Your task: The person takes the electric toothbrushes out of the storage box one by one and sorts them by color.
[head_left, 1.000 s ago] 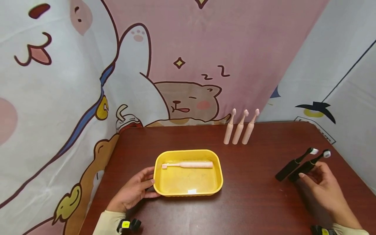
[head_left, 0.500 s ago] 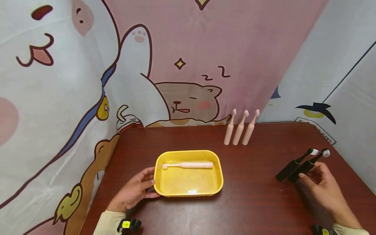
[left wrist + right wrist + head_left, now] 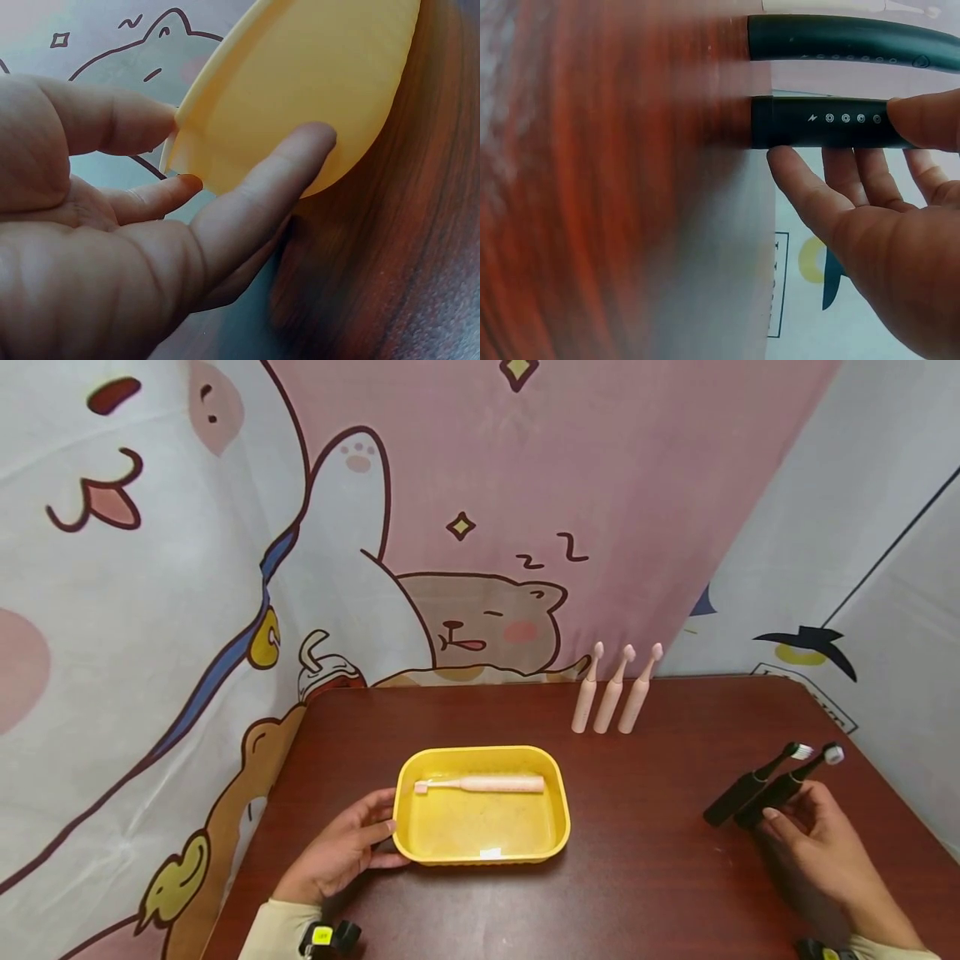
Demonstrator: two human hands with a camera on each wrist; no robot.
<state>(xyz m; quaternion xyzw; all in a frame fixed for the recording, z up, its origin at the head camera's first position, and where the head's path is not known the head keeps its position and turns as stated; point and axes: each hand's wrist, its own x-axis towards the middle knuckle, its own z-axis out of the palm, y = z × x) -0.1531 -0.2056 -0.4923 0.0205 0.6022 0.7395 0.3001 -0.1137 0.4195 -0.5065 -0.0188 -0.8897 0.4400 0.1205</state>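
My left hand [image 3: 341, 847] touches the left end of a yellow plastic tray [image 3: 480, 835], its fingers spread and fairly straight along the outer wall and rim. Inside that tray lies a pink electric toothbrush [image 3: 498, 784], head to the left. At the right, my right hand [image 3: 828, 839] pinches the handle of a black electric toothbrush [image 3: 840, 121] between thumb and fingers; small white symbols run along the handle. Close beside it stands a second black electric toothbrush [image 3: 735, 797], which the hand does not hold. Both black brushes point head up.
Three pink electric toothbrushes [image 3: 611, 697] stand upright in a row at the back of the dark red-brown table [image 3: 480, 718]. Cartoon-printed cloth [image 3: 600, 468] covers the wall behind and both sides. Bare tabletop lies between the tray and the black brushes.
The head view has tilted up very slightly. Both hands, the tray and all the toothbrushes keep the same places.
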